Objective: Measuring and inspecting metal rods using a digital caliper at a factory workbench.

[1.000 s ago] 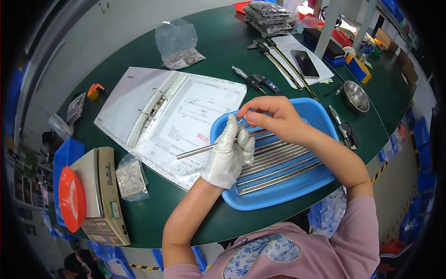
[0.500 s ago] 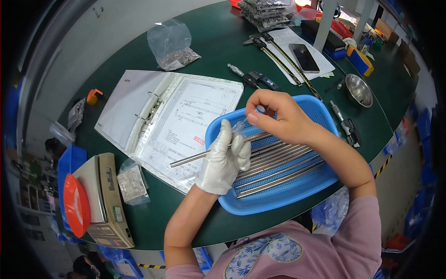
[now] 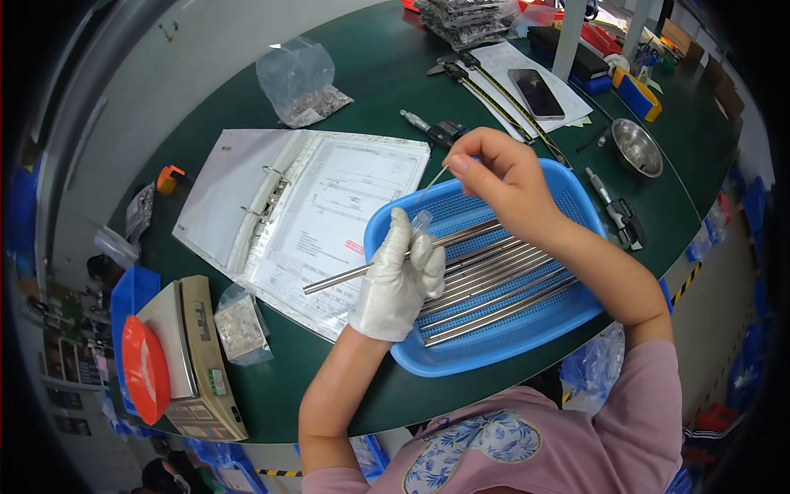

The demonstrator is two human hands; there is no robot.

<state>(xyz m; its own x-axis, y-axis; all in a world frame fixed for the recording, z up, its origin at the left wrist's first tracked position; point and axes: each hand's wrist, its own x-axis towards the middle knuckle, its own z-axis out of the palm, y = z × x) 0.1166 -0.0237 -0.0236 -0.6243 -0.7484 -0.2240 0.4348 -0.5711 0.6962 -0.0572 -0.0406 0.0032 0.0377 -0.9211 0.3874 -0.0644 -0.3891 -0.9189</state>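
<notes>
My left hand (image 3: 390, 284), in a white glove, is closed around a shiny metal rod (image 3: 336, 280) that slants up to the right across the basket. A small clear container (image 3: 420, 222) stands at its thumb and fingers, held in the same grip. My bare right hand (image 3: 512, 185) pinches a thin pale stick (image 3: 433, 183) between thumb and fingertips, its lower end just above the container. Beneath both hands sits a blue plastic basket (image 3: 461, 368) with several similar metal rods (image 3: 494, 284) lying side by side in it.
An open ring binder (image 3: 247, 177) with drawings lies left of the basket. Farther left stand a scale (image 3: 193, 354) and a red-orange dish (image 3: 146, 370). Micrometers (image 3: 613, 210), calipers (image 3: 502, 103), a phone (image 3: 536, 93) and a metal bowl (image 3: 638, 148) lie behind and to the right.
My right hand has risen away from my left, drawing the thin stick up from the clear container. My left hand has kept its hold on the rod, almost in place.
</notes>
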